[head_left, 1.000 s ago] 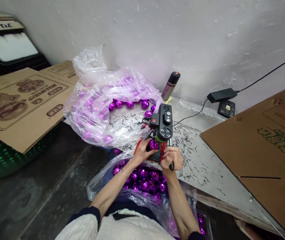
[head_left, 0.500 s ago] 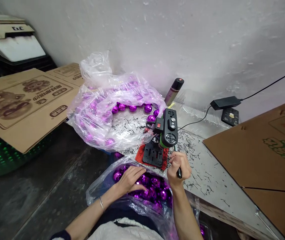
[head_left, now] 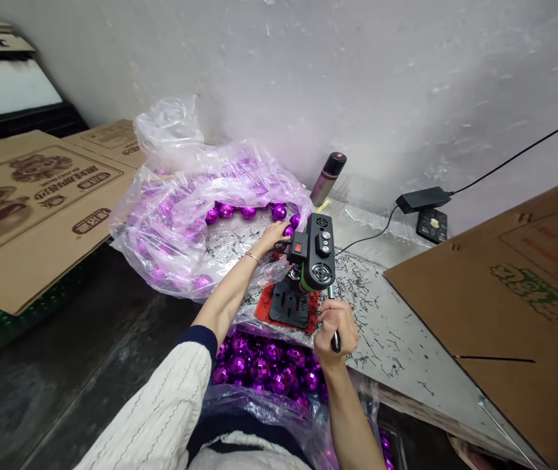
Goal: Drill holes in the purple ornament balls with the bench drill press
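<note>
My right hand (head_left: 336, 331) is wrapped around the black lever handle (head_left: 336, 343) of a small black bench drill press (head_left: 321, 251). My left hand (head_left: 275, 237) reaches in on the machine's left, fingers stretched toward a purple faceted ball ornament (head_left: 289, 230) and seeming to touch it. Partly hidden by the machine, its fingertips show no clear grip. More purple balls (head_left: 248, 213) form a ring under clear plastic film (head_left: 181, 189) behind that arm. Loose purple balls (head_left: 260, 369) fill an open plastic bag in front of me. A red mat (head_left: 265, 307) lies beneath the machine's base.
A spray can (head_left: 328, 179) stands behind the machine. A black power adapter (head_left: 423, 200) with its cable lies to the right. Cardboard sheets flank the table at left (head_left: 38, 196) and right (head_left: 513, 307). Black scraps litter the white tabletop (head_left: 381, 333).
My left hand has left the loose balls in the bag and moved forward to the balls beside the machine. My right hand keeps hold of the lever. The view has shifted slightly right.
</note>
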A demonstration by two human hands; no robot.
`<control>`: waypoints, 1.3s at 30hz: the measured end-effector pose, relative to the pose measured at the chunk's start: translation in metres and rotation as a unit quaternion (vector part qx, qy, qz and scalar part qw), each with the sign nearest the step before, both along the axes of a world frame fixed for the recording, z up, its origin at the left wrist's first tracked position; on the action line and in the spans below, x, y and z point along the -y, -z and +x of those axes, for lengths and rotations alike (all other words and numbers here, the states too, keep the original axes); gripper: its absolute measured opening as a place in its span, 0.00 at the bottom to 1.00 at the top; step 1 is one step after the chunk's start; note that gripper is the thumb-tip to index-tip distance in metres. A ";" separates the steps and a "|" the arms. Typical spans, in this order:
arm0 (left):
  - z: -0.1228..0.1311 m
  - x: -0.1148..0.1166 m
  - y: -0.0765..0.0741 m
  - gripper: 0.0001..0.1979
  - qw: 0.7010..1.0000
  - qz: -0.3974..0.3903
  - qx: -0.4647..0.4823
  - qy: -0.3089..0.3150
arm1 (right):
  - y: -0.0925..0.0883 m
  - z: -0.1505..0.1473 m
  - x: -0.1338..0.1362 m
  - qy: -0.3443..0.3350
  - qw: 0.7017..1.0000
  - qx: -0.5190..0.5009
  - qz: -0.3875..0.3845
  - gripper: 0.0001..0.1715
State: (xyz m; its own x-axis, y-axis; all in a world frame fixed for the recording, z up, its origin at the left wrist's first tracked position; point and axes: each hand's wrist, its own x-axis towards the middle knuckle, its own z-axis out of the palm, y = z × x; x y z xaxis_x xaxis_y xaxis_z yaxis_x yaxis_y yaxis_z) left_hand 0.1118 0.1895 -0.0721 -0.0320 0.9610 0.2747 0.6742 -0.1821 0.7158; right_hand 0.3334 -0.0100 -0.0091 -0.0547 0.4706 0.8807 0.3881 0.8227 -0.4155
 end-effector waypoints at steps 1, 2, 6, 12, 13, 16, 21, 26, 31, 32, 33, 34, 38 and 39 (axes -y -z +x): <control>0.003 0.000 0.000 0.21 1.000 -0.011 0.012 -0.006 | -0.001 0.000 0.000 -0.002 1.000 -0.001 0.002 0.16; 0.004 0.003 -0.001 0.21 0.999 -0.024 0.025 -0.015 | -0.001 -0.001 -0.001 -0.003 1.000 -0.003 0.005 0.16; -0.008 0.028 -0.011 0.26 0.983 -0.057 0.145 -0.094 | -0.003 -0.001 -0.001 -0.003 1.000 -0.004 0.006 0.16; -0.035 0.123 -0.023 0.18 0.801 -0.119 0.576 -0.111 | -0.008 -0.003 -0.003 0.010 0.999 -0.026 -0.021 0.17; -0.033 0.142 -0.023 0.18 0.785 -0.119 0.598 -0.108 | -0.011 -0.004 -0.003 0.010 0.999 -0.035 -0.029 0.18; -0.012 0.190 -0.017 0.22 0.780 -0.109 0.610 -0.091 | -0.021 -0.006 -0.006 0.010 0.997 -0.051 -0.052 0.19; 0.049 0.220 0.014 0.28 0.851 -0.079 0.514 -0.075 | -0.031 -0.006 -0.008 0.021 0.996 -0.042 -0.075 0.20; 0.081 0.215 0.043 0.28 0.941 -0.029 0.327 -0.089 | -0.029 -0.002 -0.005 0.018 0.997 -0.017 -0.070 0.18; 0.081 0.213 0.052 0.28 0.974 -0.004 0.208 -0.087 | -0.026 -0.002 -0.003 0.003 0.998 -0.015 -0.061 0.17; 0.080 0.212 0.053 0.29 0.976 -0.002 0.203 -0.082 | -0.026 -0.002 -0.003 0.004 0.998 -0.015 -0.062 0.17; 0.080 0.211 0.054 0.29 0.977 0.001 0.198 -0.079 | -0.025 -0.002 -0.003 0.003 0.998 -0.016 -0.062 0.17; 0.081 0.209 0.054 0.29 0.978 0.003 0.192 -0.078 | -0.025 -0.002 -0.002 0.002 0.998 -0.017 -0.063 0.17; 0.083 0.204 0.056 0.31 0.990 0.021 0.128 -0.059 | -0.025 -0.002 -0.002 0.000 0.998 -0.018 -0.067 0.17; 0.084 0.203 0.056 0.31 0.992 0.029 0.110 -0.049 | -0.025 -0.001 -0.002 0.002 0.998 -0.019 -0.067 0.17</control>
State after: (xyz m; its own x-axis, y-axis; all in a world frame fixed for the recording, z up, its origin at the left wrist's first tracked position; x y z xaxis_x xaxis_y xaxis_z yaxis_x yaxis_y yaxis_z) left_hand 0.1955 -0.0135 -0.1283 -0.1892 0.9334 0.3048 0.5197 -0.1682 0.8376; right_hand 0.3320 -0.0078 0.0155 -0.0207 0.5847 0.8110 0.3728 0.7572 -0.5364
